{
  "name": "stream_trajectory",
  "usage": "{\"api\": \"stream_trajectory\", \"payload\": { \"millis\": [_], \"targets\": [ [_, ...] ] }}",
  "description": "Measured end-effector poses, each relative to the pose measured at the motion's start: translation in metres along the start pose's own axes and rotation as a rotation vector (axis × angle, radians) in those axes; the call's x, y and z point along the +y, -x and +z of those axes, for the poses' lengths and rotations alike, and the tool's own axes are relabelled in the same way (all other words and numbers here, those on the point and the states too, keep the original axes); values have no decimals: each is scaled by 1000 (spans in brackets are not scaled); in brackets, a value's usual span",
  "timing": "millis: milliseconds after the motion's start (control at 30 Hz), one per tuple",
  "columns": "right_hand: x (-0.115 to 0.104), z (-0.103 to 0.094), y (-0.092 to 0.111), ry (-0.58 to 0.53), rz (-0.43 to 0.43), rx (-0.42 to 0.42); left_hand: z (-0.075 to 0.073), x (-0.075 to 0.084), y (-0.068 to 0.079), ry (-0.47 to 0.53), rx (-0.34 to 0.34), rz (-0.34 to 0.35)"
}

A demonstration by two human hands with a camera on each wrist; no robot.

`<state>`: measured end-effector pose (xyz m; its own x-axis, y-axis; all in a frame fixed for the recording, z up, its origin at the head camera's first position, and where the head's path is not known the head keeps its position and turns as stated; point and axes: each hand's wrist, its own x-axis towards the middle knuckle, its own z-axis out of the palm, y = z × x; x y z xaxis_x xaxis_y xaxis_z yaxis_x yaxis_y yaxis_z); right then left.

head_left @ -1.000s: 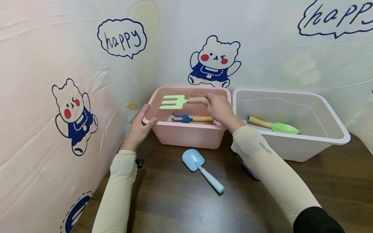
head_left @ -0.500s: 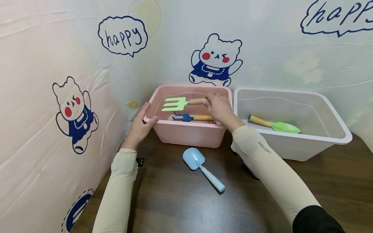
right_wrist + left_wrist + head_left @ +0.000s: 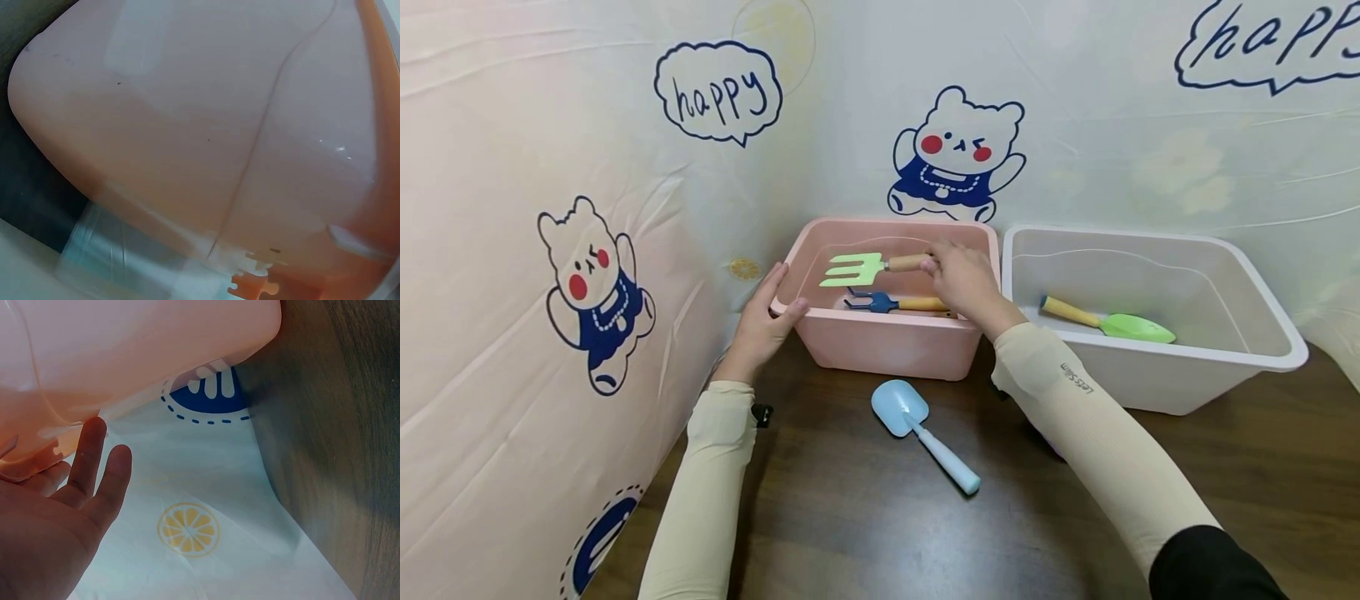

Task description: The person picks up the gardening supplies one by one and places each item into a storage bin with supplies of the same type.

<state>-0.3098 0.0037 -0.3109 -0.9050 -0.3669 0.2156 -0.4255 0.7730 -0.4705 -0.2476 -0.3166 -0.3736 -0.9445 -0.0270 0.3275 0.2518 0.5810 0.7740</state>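
My right hand (image 3: pixel 962 279) grips the wooden handle of a light-green hand fork (image 3: pixel 859 270) and holds it level over the pink bin (image 3: pixel 887 346), tines to the left. Below the fork, inside that bin, lies a blue hand cultivator (image 3: pixel 880 302) with a yellow handle. My left hand (image 3: pixel 760 325) rests at the bin's front left corner, thumb on the rim. In the left wrist view, its straight, spread fingers (image 3: pixel 87 456) stand along the outer wall. Only the pink bin's wall (image 3: pixel 187 125) fills the right wrist view; the right hand is out of sight there.
A light-grey bin (image 3: pixel 1142 375) stands right beside the pink one, holding a green trowel (image 3: pixel 1135 327) with a yellow handle. On the brown table (image 3: pixel 850 533) lies a light-blue scoop (image 3: pixel 898 408). Something purple is mostly hidden under the right forearm. Printed cloth (image 3: pixel 835 108) hangs behind.
The hand fork has shifted slightly right and lower over the pink bin, still in the right hand. The left hand stays at the corner.
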Motion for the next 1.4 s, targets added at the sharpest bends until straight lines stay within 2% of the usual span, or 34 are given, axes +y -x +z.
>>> {"api": "stream_trajectory", "payload": {
  "millis": [400,700,1133,1400],
  "targets": [
    [0,0,-7,34,0,32,-1,0,0,-3,0,-1],
    [4,2,-10,7,6,34,0,0,0,-7,-7,-2],
    [0,6,-14,-52,60,-52,1,-4,1,-10,-11,-11],
    [2,1,-12,-40,59,-92,1,-1,0,-11,-10,-16]
  ]
}}
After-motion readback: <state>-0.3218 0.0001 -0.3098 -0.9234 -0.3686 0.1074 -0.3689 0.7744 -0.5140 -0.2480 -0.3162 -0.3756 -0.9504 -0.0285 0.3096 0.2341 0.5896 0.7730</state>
